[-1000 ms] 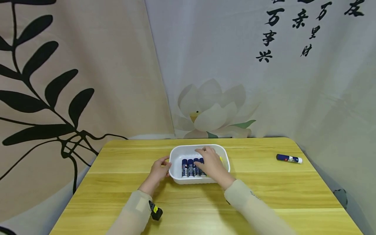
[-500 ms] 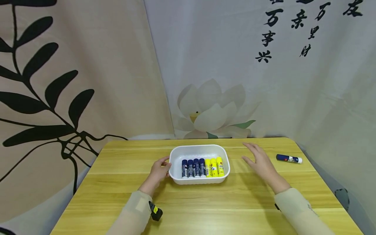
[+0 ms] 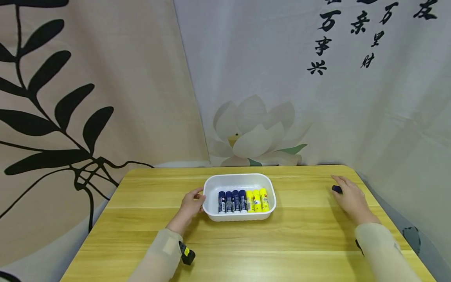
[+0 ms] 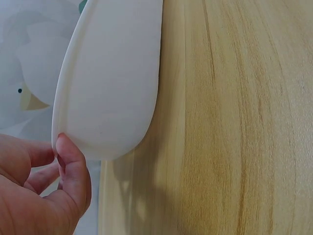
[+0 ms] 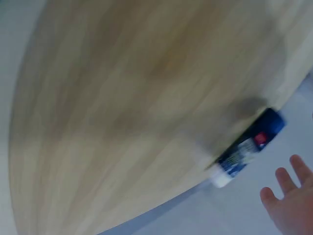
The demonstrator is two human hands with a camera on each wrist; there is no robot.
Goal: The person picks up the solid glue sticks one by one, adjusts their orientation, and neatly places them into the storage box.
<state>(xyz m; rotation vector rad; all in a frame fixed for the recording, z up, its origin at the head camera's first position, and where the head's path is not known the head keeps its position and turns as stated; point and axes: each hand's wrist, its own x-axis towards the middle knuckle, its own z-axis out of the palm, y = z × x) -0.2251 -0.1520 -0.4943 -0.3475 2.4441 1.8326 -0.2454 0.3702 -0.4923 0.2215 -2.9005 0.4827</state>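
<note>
A white plastic tray stands mid-table, and my left hand pinches its left rim between thumb and fingers, as the left wrist view confirms. Inside the tray lie several dark blue glue sticks in a row, with yellow glue sticks to their right. My right hand is over a loose blue glue stick at the table's right, hiding most of it. In the blurred right wrist view, that stick's label and white end show, and the spread fingertips are apart from it.
The wooden table has its right edge close beyond my right hand. Behind it hangs a cloth backdrop with a printed flower, leaves and characters. A small black device sits at my left wrist.
My right hand has left the tray and moved right to the loose blue glue stick, uncovering the yellow glue sticks. My left hand keeps its place on the rim.
</note>
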